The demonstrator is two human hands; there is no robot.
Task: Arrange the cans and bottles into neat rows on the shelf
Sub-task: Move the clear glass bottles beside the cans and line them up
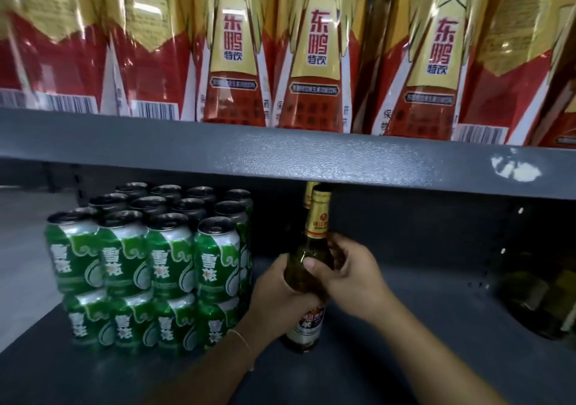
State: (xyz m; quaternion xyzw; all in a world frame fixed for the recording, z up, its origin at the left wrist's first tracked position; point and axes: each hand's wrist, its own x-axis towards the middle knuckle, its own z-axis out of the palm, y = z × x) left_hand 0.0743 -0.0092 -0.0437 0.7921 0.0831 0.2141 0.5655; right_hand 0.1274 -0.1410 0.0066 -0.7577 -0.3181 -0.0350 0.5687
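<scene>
Right hand [349,273]: fingers curled around the shoulder of a brown glass bottle [308,280], thumb pressed across its near face, the other fingertips wrapping the far side just under the gold neck foil. Left hand [277,292]: fingers closed around the same bottle's body from the left, lower down, palm against the glass, a thin band on the wrist. Both hands clamped on it; no gap visible between fingers and glass. Bottle upright, base resting on the lower shelf [420,342] or very nearly, contact hard to confirm, standing toward the shelf's front edge near mid-width. White-and-red label shows below the hands. A second bottle's gold neck [308,194] pokes up directly behind it, body hidden. Just left of the held bottle, close but not clearly touching, a block of green cans [146,267], two layers high, four across the front and several rows deep, occupying the left part of the shelf. At the shelf's far right edge, dim bottles [539,308], blurred, orientation unclear. Above, the grey upper shelf [280,155] carries a front row of red-and-gold drink bottles [311,49] along its edge.
</scene>
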